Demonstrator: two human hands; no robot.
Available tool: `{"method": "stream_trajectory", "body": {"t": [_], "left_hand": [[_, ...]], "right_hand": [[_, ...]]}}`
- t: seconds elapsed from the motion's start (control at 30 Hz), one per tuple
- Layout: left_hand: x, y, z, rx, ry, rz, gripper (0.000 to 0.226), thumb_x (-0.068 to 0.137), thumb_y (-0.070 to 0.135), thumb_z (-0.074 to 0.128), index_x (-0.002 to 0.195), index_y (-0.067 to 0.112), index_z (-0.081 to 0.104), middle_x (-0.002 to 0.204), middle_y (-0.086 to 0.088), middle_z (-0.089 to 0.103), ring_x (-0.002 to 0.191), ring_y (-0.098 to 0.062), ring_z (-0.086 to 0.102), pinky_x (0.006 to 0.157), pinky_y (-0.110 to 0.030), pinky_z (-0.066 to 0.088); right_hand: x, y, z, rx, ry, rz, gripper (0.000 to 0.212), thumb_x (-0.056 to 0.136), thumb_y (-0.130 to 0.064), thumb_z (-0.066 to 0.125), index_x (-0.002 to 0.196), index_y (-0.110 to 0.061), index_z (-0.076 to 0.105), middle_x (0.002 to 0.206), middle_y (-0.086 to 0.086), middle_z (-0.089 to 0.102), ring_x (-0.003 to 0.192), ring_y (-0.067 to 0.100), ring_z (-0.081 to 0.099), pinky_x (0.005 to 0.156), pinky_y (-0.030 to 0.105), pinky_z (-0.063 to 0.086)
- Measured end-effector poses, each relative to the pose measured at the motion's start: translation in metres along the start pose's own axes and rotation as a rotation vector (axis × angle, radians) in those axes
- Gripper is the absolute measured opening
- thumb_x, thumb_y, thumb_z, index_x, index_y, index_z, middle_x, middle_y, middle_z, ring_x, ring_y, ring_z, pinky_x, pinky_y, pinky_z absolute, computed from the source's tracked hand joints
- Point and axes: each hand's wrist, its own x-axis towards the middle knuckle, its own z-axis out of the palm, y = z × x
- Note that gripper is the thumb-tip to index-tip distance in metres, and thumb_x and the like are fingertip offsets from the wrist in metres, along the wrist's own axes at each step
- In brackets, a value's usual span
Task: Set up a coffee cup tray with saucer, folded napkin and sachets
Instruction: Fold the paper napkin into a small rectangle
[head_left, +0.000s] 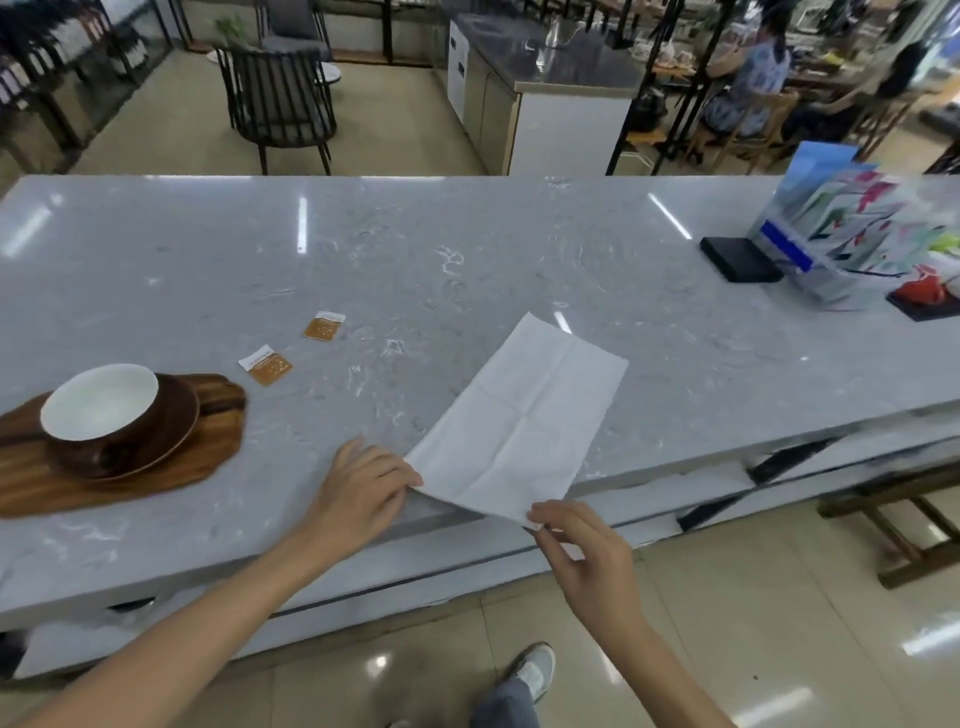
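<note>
On the grey marble worktop (467, 249), near its front edge, lies a white napkin (519, 415), opened flat with visible crease lines. Left hand (358, 493): fingers pinch the napkin's near-left corner. Right hand (587, 551): fingers pinch the near-right corner, which overhangs the worktop edge. At far left, a wooden tray (156, 467) carries a brown saucer (176, 431) with a cup (98, 405), white inside, standing on it. Two orange-and-white sachets lie on the bare worktop beyond the tray: a nearer sachet (266, 365) just beside the tray's far corner and a farther sachet (324, 326). At far right stand a clear leaflet holder (852, 228) and a black box (740, 258).
</note>
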Motion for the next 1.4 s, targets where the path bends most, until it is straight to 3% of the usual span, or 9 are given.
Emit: {"method": "stream_trajectory", "body": {"t": [0.13, 0.23, 0.33, 0.43, 0.57, 0.7, 1.03, 1.23, 1.4], "left_hand": [[0.000, 0.031, -0.011, -0.191, -0.006, 0.023, 0.023, 0.086, 0.017, 0.055, 0.091, 0.018, 0.077, 0.090, 0.010, 0.073, 0.087, -0.013, 0.064, 0.092, -0.026, 0.042], [0.008, 0.056, -0.020, -0.416, 0.021, -0.117, 0.017, 0.085, 0.017, 0.062, 0.091, 0.021, 0.077, 0.091, 0.022, 0.070, 0.090, -0.001, 0.066, 0.089, -0.020, 0.047], [0.021, 0.071, -0.026, -0.588, 0.025, -0.213, 0.027, 0.083, -0.001, 0.073, 0.091, 0.025, 0.076, 0.101, 0.017, 0.074, 0.101, 0.005, 0.067, 0.091, -0.004, 0.044], [0.039, 0.078, -0.033, -0.727, 0.051, -0.246, 0.031, 0.083, 0.000, 0.076, 0.090, 0.031, 0.076, 0.096, 0.013, 0.076, 0.097, -0.006, 0.072, 0.088, -0.008, 0.049], [0.072, 0.077, -0.033, -0.910, 0.127, -0.298, 0.014, 0.083, 0.023, 0.081, 0.092, 0.031, 0.075, 0.093, 0.008, 0.078, 0.088, -0.009, 0.074, 0.084, -0.012, 0.054], [0.113, 0.062, -0.020, -1.007, 0.201, -0.376, 0.018, 0.077, 0.029, 0.083, 0.093, 0.028, 0.075, 0.093, 0.006, 0.079, 0.086, -0.011, 0.075, 0.081, -0.013, 0.055], [0.219, 0.011, 0.047, -1.035, 0.199, -0.581, 0.019, 0.078, 0.025, 0.081, 0.091, 0.039, 0.077, 0.091, 0.013, 0.079, 0.085, -0.003, 0.074, 0.077, -0.010, 0.055], [0.259, -0.021, 0.110, -0.920, 0.112, -0.677, 0.021, 0.088, 0.012, 0.077, 0.093, 0.032, 0.074, 0.093, 0.003, 0.079, 0.089, -0.012, 0.074, 0.081, -0.019, 0.057], [0.270, -0.040, 0.154, -0.739, 0.071, -0.763, 0.012, 0.088, 0.013, 0.077, 0.098, 0.020, 0.075, 0.087, 0.003, 0.078, 0.085, -0.018, 0.074, 0.073, -0.014, 0.056]], "right_hand": [[-0.015, -0.006, -0.035, 0.044, 0.117, 0.191, 0.024, 0.090, -0.009, 0.077, 0.103, -0.029, 0.077, 0.106, -0.015, 0.074, 0.091, 0.008, 0.073, 0.069, 0.015, 0.056], [-0.020, -0.011, -0.055, 0.093, 0.189, 0.286, 0.018, 0.091, -0.019, 0.075, 0.101, -0.034, 0.077, 0.101, -0.009, 0.075, 0.089, 0.014, 0.072, 0.065, 0.016, 0.053], [-0.019, -0.011, -0.073, 0.140, 0.240, 0.387, 0.012, 0.092, -0.024, 0.074, 0.101, -0.032, 0.078, 0.095, -0.004, 0.073, 0.073, 0.014, 0.066, 0.060, 0.019, 0.048], [-0.012, -0.012, -0.088, 0.187, 0.293, 0.429, 0.012, 0.090, -0.031, 0.075, 0.101, -0.033, 0.078, 0.088, -0.005, 0.071, 0.063, 0.009, 0.060, 0.057, 0.016, 0.045], [0.012, -0.009, -0.099, 0.216, 0.350, 0.373, 0.016, 0.085, -0.026, 0.078, 0.100, -0.033, 0.077, 0.094, -0.003, 0.076, 0.085, 0.016, 0.071, 0.075, 0.021, 0.055], [0.047, 0.009, -0.100, 0.261, 0.378, 0.387, 0.020, 0.084, -0.027, 0.080, 0.102, -0.033, 0.075, 0.095, -0.003, 0.078, 0.095, 0.016, 0.075, 0.085, 0.025, 0.057], [0.162, 0.097, -0.087, 0.299, 0.302, 0.447, 0.023, 0.095, -0.025, 0.073, 0.111, -0.042, 0.073, 0.095, -0.011, 0.078, 0.090, 0.008, 0.074, 0.077, 0.014, 0.056], [0.207, 0.164, -0.068, 0.261, 0.219, 0.575, 0.019, 0.096, -0.029, 0.071, 0.112, -0.040, 0.070, 0.090, -0.007, 0.078, 0.089, 0.010, 0.074, 0.082, 0.027, 0.061], [0.220, 0.207, -0.048, 0.176, 0.096, 0.669, 0.019, 0.098, -0.026, 0.068, 0.115, -0.033, 0.067, 0.085, -0.009, 0.077, 0.084, -0.001, 0.072, 0.083, 0.033, 0.062]]}}
